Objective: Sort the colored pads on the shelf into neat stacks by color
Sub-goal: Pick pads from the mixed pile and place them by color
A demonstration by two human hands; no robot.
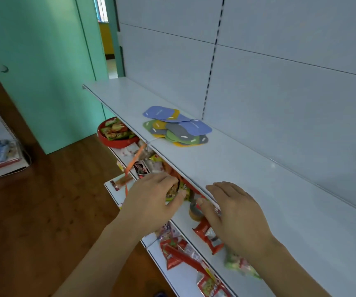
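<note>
Nothing sorted yet: the colored pads [176, 127] lie jumbled up the shelf [248, 179], well beyond the left hand [151, 200] and right hand [235, 213], both empty with loose fingers.

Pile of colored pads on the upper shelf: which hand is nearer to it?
Left, narrowly. The left hand is below the pile of colored pads, under the shelf edge; the right hand is lower and further right. Neither touches it.

Pads [176, 126] lie heaped on the shelf [248, 179], above snack packets [208, 234].
</note>
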